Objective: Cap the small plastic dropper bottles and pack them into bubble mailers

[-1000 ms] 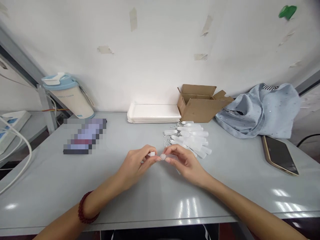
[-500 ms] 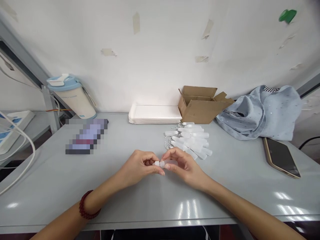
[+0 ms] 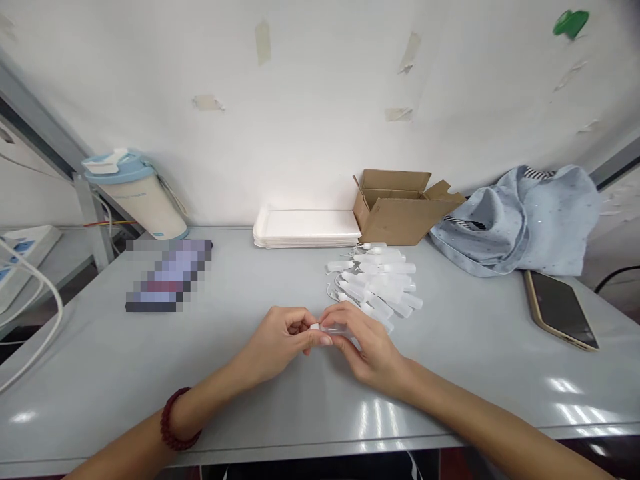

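Observation:
Both hands meet over the grey table, around one small translucent bottle (image 3: 336, 329) with a white cap. My left hand (image 3: 283, 340) pinches the capped end between thumb and fingers. Around the bottle's body, the thumb and fingers of my right hand (image 3: 367, 343) are closed, hiding part of it. Just beyond my right hand lies a loose pile of similar white bottles (image 3: 383, 277), some with thin curved tips.
A stack of white trays (image 3: 307, 229) and an open cardboard box (image 3: 400, 217) stand by the wall. Left are a tumbler (image 3: 145, 200) and a blurred phone-like object (image 3: 173, 273); right, a blue cloth bag (image 3: 540, 220) and a phone (image 3: 563, 310). The grey table (image 3: 240, 420) has a front edge.
My right hand's fingers have shifted over the bottle, covering more of it. The camera view has moved slightly. Both hands keep hold of the bottle.

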`<state>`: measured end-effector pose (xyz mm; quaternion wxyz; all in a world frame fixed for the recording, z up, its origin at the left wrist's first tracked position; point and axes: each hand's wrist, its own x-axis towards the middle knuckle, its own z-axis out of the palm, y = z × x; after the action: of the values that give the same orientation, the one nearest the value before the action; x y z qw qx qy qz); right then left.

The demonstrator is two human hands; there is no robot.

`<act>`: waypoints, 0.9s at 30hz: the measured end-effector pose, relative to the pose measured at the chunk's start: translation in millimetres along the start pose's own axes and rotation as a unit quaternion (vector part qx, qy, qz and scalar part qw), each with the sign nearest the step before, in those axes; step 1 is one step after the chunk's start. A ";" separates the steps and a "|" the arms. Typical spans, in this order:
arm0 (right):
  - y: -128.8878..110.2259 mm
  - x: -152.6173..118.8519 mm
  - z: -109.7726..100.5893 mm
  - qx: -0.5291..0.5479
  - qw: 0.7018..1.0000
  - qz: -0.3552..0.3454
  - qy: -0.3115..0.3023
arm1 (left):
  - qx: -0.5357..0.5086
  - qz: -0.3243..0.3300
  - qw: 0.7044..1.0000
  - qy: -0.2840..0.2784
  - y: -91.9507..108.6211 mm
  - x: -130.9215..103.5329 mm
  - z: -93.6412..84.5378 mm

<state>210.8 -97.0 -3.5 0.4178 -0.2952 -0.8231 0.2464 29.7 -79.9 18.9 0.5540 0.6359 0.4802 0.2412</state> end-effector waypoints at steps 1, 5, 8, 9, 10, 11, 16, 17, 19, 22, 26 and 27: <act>-0.9 0.5 -0.1 0.002 1.000 0.011 -0.002 | 0.010 0.008 1.000 0.007 0.2 0.0 0.6; -2.8 2.7 0.8 -0.013 0.999 0.042 -0.006 | 0.028 0.032 0.999 0.014 -0.6 1.0 0.2; -1.8 3.8 0.7 -0.031 0.999 0.027 0.001 | 0.021 0.047 0.999 -0.015 -0.4 1.8 -2.6; -1.0 3.9 0.2 -0.040 0.999 0.018 0.005 | 0.017 0.044 0.999 -0.025 0.2 1.9 -3.8; 0.0 3.9 -0.6 -0.050 0.999 0.011 0.010 | 0.011 0.037 0.999 -0.032 1.1 2.0 -5.1; 1.2 3.7 -1.4 -0.060 0.998 0.004 0.015 | 0.003 0.029 0.999 -0.036 2.0 2.0 -6.5; 4.7 2.5 -4.5 -0.070 0.997 0.000 0.013 | -0.036 0.022 0.997 -0.065 5.0 2.1 -11.6; 4.2 2.7 -4.8 -0.064 0.998 0.005 0.015 | -0.036 0.024 0.997 -0.065 4.8 2.0 -11.9; 2.2 3.6 -5.4 -0.047 0.998 0.033 0.024 | -0.027 0.030 0.998 -0.056 3.8 1.4 -11.6; -1.1 6.1 -6.9 0.003 0.990 0.134 0.031 | 0.012 0.052 0.998 -0.034 0.7 0.0 -9.0; -1.7 9.5 -8.5 0.137 0.956 0.256 0.027 | 0.143 0.160 0.975 0.053 -4.4 -0.8 -4.4; -1.6 10.1 -8.6 0.174 0.946 0.272 0.026 | 0.162 0.181 0.968 0.067 -4.9 -0.9 -3.9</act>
<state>212.8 -89.7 7.6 0.4011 -0.4375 -0.6445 0.4820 24.4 -79.2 15.6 0.3569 0.7760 0.4260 0.2982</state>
